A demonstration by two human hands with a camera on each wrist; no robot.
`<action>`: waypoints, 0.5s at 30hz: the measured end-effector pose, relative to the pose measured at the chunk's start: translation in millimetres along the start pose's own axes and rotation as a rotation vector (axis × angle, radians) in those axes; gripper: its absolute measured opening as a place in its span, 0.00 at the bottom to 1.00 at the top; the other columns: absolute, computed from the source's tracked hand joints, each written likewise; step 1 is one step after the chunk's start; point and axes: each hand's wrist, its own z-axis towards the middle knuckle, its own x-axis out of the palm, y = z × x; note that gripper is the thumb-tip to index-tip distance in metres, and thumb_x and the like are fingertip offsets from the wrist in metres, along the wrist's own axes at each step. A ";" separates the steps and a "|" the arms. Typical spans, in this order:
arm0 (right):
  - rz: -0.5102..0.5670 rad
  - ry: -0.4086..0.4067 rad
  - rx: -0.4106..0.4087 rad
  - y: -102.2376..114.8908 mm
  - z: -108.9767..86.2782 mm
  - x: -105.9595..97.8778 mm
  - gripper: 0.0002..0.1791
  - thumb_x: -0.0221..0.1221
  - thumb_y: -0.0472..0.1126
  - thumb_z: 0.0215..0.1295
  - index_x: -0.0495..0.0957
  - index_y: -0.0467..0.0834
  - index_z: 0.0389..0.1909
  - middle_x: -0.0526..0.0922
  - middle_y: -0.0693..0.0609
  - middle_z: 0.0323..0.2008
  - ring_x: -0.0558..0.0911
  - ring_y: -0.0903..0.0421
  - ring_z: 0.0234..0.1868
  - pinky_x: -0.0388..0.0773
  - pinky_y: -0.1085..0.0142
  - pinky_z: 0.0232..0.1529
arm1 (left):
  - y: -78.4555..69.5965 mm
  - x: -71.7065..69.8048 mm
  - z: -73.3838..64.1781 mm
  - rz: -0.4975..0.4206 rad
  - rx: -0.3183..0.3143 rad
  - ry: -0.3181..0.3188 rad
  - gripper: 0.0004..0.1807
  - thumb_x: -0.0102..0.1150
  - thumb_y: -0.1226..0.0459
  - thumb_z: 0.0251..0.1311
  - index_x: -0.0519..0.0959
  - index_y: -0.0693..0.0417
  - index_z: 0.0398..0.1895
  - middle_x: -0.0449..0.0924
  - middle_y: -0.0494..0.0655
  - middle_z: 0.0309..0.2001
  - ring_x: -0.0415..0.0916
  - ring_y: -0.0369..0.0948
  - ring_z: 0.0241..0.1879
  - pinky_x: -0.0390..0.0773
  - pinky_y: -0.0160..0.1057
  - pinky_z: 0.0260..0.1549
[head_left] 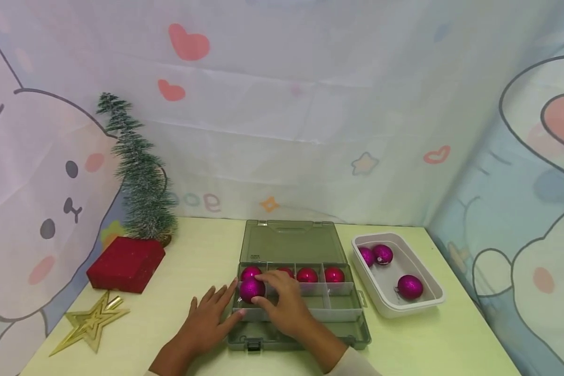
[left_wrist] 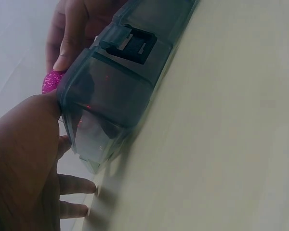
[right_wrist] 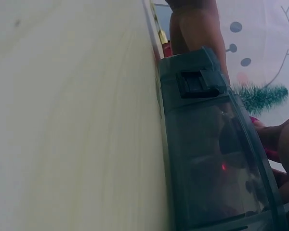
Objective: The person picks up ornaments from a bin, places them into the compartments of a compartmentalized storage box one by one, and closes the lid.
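Observation:
A glittery purple Christmas ball [head_left: 251, 290] is pinched between the thumb and fingers of my right hand [head_left: 288, 307], at the left compartment of the middle row. It belongs over a see-through grey-green divided box [head_left: 310, 342] with its lid [head_left: 291, 240] folded back. Shiny red balls [head_left: 307, 275] sit in the back row, one partly hidden by my right fingers. Along the box's left side, my left hand [head_left: 206, 322] rests with fingers extended, its thumb touching the box edge. In the left wrist view, the purple ball [left_wrist: 51, 82] shows past the box corner.
Right of the box, a white plastic tub [head_left: 387, 308] holds three purple balls [head_left: 410, 287]. To the left lie a red block [head_left: 126, 263] and a gold star topper [head_left: 91, 321]. A small artificial tree [head_left: 143, 183] stands behind them, near the printed backdrop cloth.

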 end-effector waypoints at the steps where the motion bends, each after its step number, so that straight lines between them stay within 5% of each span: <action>1: -0.014 0.003 -0.002 0.0 0.0 0.1 0.25 0.75 0.45 0.68 0.85 0.46 0.65 0.87 0.48 0.63 0.81 0.47 0.68 0.69 0.29 0.70 | -0.3 -0.1 0.0 0.005 0.002 -0.002 0.44 0.51 0.35 0.79 0.55 0.37 0.90 0.68 0.63 0.82 0.56 0.72 0.83 0.45 0.89 0.72; 15: -0.162 0.039 -0.013 1.1 -1.3 0.9 0.24 0.75 0.45 0.68 0.85 0.46 0.63 0.87 0.50 0.63 0.78 0.47 0.70 0.67 0.30 0.68 | 0.6 1.0 3.7 0.023 0.004 0.001 0.44 0.52 0.35 0.79 0.56 0.38 0.90 0.69 0.63 0.81 0.58 0.73 0.82 0.47 0.89 0.72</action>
